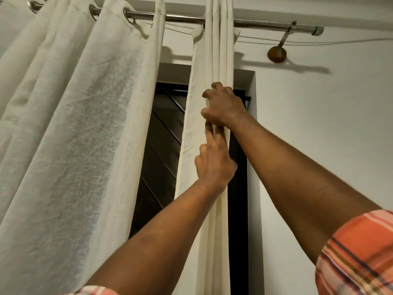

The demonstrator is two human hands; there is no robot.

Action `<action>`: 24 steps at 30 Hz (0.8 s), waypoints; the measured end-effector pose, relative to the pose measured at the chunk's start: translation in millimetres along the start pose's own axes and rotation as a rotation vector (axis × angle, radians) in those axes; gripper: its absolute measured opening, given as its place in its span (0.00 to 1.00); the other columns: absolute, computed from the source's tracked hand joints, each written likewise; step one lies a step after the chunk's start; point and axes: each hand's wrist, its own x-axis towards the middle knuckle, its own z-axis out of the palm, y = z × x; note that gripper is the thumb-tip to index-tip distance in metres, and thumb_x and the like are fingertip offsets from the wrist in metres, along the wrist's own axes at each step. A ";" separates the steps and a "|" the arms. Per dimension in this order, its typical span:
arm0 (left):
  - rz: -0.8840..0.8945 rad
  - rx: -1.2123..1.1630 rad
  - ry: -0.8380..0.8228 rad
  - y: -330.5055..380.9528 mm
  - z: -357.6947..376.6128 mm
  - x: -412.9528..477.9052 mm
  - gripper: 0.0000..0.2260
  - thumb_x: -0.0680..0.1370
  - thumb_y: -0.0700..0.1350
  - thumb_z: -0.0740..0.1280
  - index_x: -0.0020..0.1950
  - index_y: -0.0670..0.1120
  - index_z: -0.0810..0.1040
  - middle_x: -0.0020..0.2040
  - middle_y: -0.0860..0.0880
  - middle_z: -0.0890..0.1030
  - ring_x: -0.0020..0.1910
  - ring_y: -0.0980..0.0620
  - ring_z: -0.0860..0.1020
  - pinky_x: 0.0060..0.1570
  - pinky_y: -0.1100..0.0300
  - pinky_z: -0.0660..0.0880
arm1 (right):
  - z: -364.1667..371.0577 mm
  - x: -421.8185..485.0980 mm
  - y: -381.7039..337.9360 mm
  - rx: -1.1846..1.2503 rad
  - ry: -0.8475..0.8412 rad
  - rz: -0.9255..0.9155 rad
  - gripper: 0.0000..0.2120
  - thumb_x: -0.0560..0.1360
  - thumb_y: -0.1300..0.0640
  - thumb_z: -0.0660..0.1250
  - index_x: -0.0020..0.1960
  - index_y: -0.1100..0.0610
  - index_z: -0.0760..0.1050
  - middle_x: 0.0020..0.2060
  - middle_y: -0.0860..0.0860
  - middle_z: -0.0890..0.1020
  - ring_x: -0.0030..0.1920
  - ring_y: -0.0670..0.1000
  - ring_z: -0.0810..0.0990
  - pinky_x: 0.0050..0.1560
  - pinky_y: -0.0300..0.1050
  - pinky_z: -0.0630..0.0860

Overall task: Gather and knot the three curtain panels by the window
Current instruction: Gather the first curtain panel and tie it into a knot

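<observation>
Your plaid right sleeve (357, 258) fills the bottom right corner, cut off by the frame edge, and only a sliver of the left sleeve (95, 291) pokes in at the bottom. Both arms reach up to the bunched curtain panel (219, 50), which hangs from the rod (265, 25) at the right side of the window (161, 145). Your right hand (223, 105) has its fingers curled round the gathered folds, clamping them together. Your left hand (212, 160) sits just under it, touching it, with two fingers straight up against the fabric and the other two curled. Its thumb is hidden, so I can't tell if it's actually pinching cloth. The wider panel (74, 124) hangs spread out on the left and runs out of frame. The window is dark, with only slanted bars showing.
</observation>
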 end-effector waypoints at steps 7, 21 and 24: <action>-0.110 0.041 -0.134 -13.3 8.9 18.2 0.28 0.74 0.39 0.68 0.71 0.47 0.61 0.55 0.45 0.77 0.50 0.43 0.78 0.50 0.49 0.78 | 12.6 19.3 -4.4 -0.084 -0.057 -0.033 0.24 0.73 0.53 0.64 0.69 0.52 0.70 0.72 0.54 0.64 0.69 0.59 0.65 0.59 0.54 0.71; -0.114 0.033 -0.187 -25.5 11.4 12.9 0.10 0.75 0.50 0.69 0.48 0.46 0.71 0.37 0.51 0.72 0.35 0.51 0.73 0.33 0.58 0.71 | 31.6 18.0 -11.6 -0.039 -0.190 0.036 0.06 0.73 0.60 0.66 0.47 0.57 0.69 0.39 0.52 0.75 0.42 0.54 0.78 0.43 0.47 0.76; -0.181 -0.038 -0.195 -29.8 19.0 1.4 0.10 0.74 0.48 0.69 0.45 0.46 0.70 0.37 0.50 0.73 0.36 0.50 0.76 0.35 0.57 0.74 | 36.6 -2.7 -14.3 -0.013 -0.133 0.029 0.03 0.74 0.62 0.63 0.44 0.58 0.69 0.33 0.50 0.70 0.36 0.51 0.74 0.35 0.43 0.69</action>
